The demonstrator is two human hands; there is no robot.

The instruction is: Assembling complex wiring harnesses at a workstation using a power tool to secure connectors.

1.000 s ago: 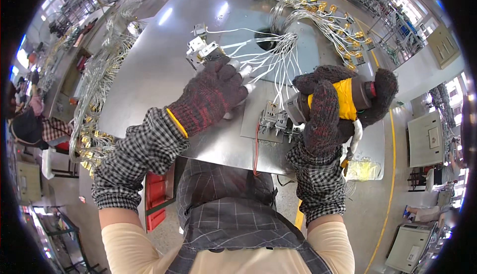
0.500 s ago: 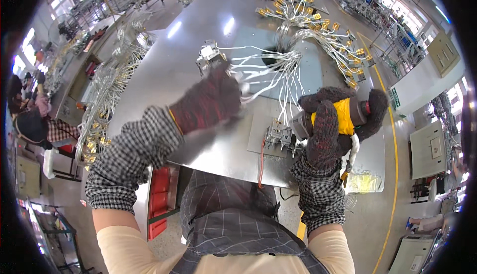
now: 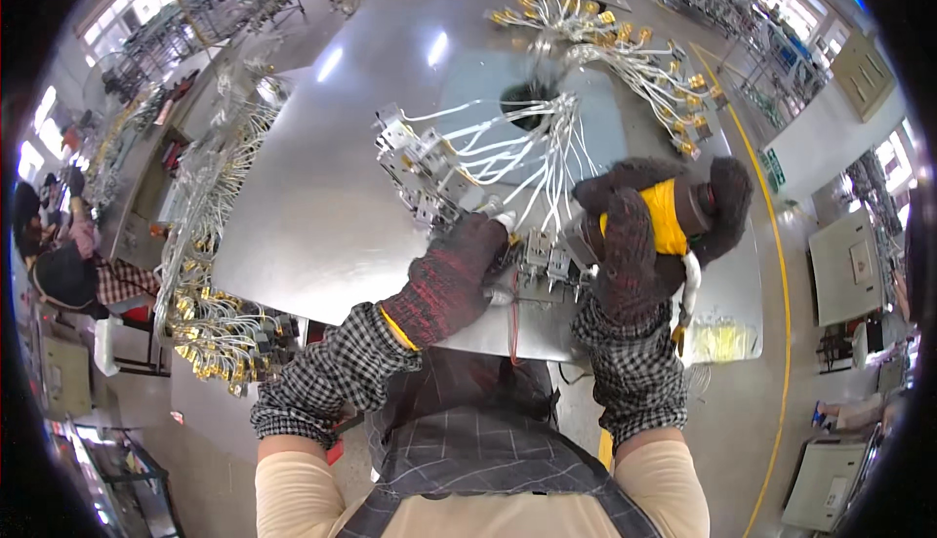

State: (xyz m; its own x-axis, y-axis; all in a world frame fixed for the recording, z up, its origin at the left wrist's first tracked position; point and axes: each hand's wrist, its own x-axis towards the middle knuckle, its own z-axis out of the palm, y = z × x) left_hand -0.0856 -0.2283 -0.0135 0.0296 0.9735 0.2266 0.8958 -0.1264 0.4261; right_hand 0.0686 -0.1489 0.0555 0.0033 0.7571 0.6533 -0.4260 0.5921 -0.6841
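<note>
My left hand, in a dark red-flecked glove, is closed at the near end of a row of small metal connector blocks. Its fingertips grip one of these blocks, mostly hidden by the glove. White wires run from the blocks to a bundle at a dark round hole in the table. In my right hand, also gloved, is a dark power tool wrapped in yellow tape, its nose pointing left. Beside that nose, more metal blocks sit on a plate near the table's front edge.
Wires with gold-coloured ends fan out at the table's far right. A bent metal table spreads under my hands. Bundled wires hang at the left, where another person sits. A thin red wire hangs over the front edge.
My left hand has moved nearer and slightly right, from over the row of blocks to its near end, uncovering the row. My right hand keeps the tool almost in place.
</note>
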